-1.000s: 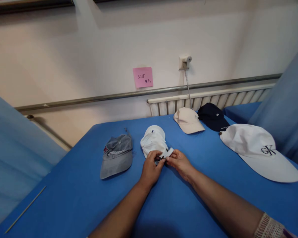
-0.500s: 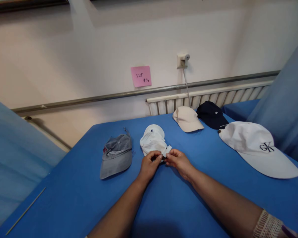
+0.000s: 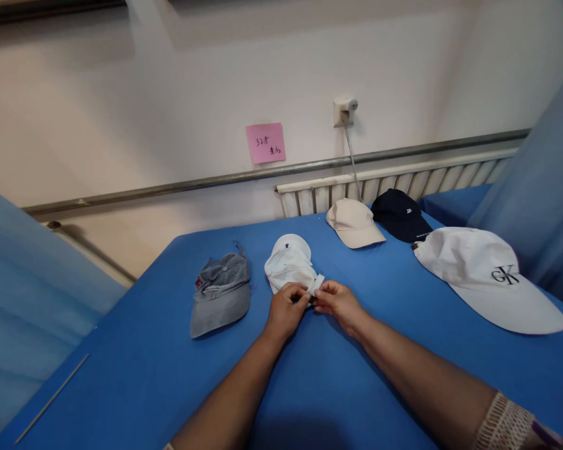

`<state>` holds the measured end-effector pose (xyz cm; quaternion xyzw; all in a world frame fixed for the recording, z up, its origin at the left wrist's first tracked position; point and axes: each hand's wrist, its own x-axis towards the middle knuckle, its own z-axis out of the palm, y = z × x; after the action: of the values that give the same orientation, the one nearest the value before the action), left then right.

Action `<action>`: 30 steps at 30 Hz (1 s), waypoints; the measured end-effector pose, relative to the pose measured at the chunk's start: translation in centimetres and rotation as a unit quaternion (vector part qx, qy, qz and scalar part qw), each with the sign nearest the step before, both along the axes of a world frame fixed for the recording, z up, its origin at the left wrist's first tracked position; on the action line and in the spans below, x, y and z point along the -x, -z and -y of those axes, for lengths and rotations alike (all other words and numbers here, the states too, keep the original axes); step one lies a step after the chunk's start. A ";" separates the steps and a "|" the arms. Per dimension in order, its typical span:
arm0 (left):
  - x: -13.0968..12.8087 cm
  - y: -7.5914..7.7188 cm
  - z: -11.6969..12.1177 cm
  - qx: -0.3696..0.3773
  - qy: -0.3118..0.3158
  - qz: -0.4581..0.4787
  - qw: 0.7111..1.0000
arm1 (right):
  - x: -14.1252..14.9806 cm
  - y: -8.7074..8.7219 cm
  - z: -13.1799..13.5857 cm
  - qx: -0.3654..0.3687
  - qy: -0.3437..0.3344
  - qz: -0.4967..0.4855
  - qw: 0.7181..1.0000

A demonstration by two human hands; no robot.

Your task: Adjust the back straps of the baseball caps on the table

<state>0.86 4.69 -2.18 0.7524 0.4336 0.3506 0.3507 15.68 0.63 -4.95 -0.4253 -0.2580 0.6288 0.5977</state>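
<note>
Dim, uneven light, warmer on the wall (image 3: 206, 81) at left — soft shadows on it and a dark patch low on the desk (image 3: 136, 375). Fine detail looks smeared, perhaps slightly blurred.

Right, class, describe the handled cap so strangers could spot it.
On the blue table, the left hand and right hand hold a white cap by its strap. Its brim faces the wall; unlike the other white cap, it bears a small dark emblem, not big letters.
</note>
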 end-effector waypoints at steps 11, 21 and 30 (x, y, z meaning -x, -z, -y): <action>-0.3 1.0 -0.4 0.036 -0.017 0.032 0.999 | 0.0 0.4 -0.2 -0.006 0.000 0.002 1.000; -0.2 1.0 -0.3 -0.036 -0.008 -0.088 0.995 | 0.3 1.4 -1.0 -0.005 0.013 0.043 0.999; -0.5 0.9 -0.2 -0.005 -0.031 -0.078 0.996 | 0.3 1.7 -1.3 -0.017 0.021 0.058 0.998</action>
<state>1.33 4.89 -3.03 0.7656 0.4805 0.3040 0.3010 15.35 1.89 -6.62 -0.4565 -0.2937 0.5857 0.6020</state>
